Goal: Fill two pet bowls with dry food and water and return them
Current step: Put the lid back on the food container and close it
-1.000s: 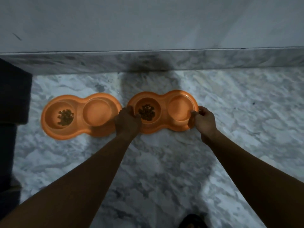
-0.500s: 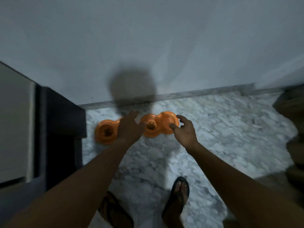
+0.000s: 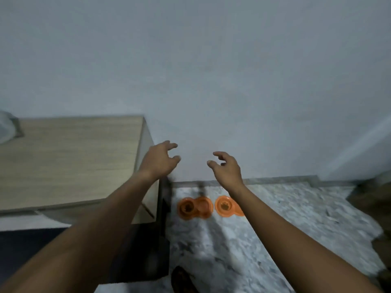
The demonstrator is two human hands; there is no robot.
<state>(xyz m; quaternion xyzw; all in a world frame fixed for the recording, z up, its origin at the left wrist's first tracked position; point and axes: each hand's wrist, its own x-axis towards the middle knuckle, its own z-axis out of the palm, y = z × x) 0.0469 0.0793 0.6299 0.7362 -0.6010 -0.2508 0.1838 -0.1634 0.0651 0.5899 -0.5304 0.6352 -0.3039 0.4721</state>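
Two orange double pet bowls sit side by side on the marble floor [image 3: 275, 229] against the foot of the wall [image 3: 211, 81], a spot that looks chosen to keep them out of the walkway. The left bowl [image 3: 194, 207] lies just beside the dark end of a wood-topped bench [image 3: 74, 157]; the right bowl [image 3: 225, 206], farther from the bench, is partly hidden behind the person's right forearm. Dark kibble shows in one well of each; whether the other wells hold water cannot be told. Both the left hand [image 3: 159, 160] and right hand [image 3: 226, 169] hang empty above the bowls, fingers loosely spread, touching nothing, which suggests the bowls are back in place.
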